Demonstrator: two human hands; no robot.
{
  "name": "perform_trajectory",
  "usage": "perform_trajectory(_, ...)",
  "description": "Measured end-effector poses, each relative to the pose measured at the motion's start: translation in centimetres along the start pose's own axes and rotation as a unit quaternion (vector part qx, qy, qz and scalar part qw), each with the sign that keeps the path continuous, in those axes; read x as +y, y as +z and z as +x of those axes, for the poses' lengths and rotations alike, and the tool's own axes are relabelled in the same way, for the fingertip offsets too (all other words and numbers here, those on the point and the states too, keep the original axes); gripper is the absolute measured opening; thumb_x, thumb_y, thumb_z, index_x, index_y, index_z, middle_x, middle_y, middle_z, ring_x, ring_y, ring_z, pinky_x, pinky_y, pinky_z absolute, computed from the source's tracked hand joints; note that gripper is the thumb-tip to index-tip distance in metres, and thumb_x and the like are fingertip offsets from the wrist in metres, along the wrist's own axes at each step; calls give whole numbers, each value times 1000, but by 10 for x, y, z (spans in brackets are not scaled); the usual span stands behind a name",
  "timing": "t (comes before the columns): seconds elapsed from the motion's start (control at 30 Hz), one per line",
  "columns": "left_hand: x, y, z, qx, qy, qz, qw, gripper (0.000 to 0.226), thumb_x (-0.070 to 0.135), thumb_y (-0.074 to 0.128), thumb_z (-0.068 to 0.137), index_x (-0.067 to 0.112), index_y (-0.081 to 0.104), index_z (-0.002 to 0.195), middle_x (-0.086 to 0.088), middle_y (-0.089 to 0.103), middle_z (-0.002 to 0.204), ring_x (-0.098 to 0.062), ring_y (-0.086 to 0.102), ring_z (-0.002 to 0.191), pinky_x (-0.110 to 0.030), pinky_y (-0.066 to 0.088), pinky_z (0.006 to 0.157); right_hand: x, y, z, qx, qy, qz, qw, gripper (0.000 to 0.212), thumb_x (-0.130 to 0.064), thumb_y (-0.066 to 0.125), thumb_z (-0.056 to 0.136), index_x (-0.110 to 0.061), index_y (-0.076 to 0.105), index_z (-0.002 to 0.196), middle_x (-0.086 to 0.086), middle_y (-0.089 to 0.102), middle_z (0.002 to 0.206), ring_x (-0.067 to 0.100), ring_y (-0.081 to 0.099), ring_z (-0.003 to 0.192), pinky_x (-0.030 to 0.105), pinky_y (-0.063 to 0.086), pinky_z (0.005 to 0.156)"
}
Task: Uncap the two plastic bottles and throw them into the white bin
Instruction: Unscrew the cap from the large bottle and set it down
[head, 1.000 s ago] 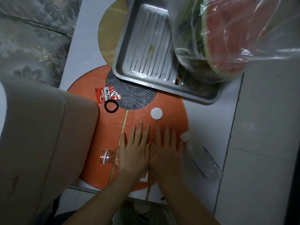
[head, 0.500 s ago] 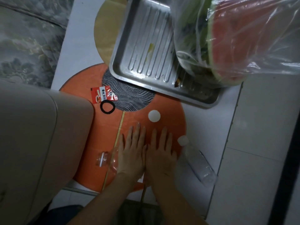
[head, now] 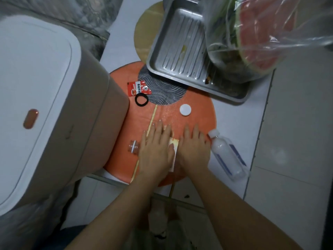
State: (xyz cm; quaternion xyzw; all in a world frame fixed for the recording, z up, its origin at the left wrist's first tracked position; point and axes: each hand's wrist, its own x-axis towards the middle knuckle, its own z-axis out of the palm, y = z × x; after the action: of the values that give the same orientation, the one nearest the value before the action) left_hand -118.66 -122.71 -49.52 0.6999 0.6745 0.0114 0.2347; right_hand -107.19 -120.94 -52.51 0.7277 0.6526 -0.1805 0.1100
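My left hand (head: 156,150) lies flat, palm down, over a clear plastic bottle whose uncapped neck (head: 133,146) sticks out to its left; a pale label shows between my hands. My right hand (head: 193,148) rests flat on the orange mat (head: 200,109), fingers apart. Just right of it a second clear bottle (head: 228,156) with a white cap on lies on the table, apart from my fingers. A loose white cap (head: 185,110) sits on the mat above my hands. The white bin (head: 41,98) stands at the left with its lid closed.
A red sachet (head: 138,88) and a black hair tie (head: 141,99) lie on the mat near the bin. A steel tray (head: 182,51) sits at the back, with a plastic bag holding watermelon (head: 257,37) on its right side. Tiled floor lies to the right.
The view has shifted so the bin's white lid now shows. My hands have spread slightly apart, uncovering the bottle label between them. Both bottles lie where they were.
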Motion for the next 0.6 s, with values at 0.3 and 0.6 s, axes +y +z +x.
perform_trajectory(0.3, -11, 21, -70, 77, -418, -493, 759, 69, 41, 71, 77, 12, 39, 132, -7, 57, 120, -20, 58, 105, -27, 49, 79, 3, 1, -11, 11, 53, 78, 996, 47, -34, 29, 98, -17, 30, 141, 16, 33, 150, 36, 34, 133, 50, 28, 111)
perform_trajectory(0.6, 4, 33, -19, 131, -412, -589, 683, 70, 37, 84, 63, 19, 52, 122, 1, 70, 101, -12, 69, 84, -28, 57, 72, 4, 5, -15, 33, 65, 80, 994, 50, -40, 22, 99, -21, 23, 145, 10, 30, 153, 32, 32, 137, 48, 25, 112)
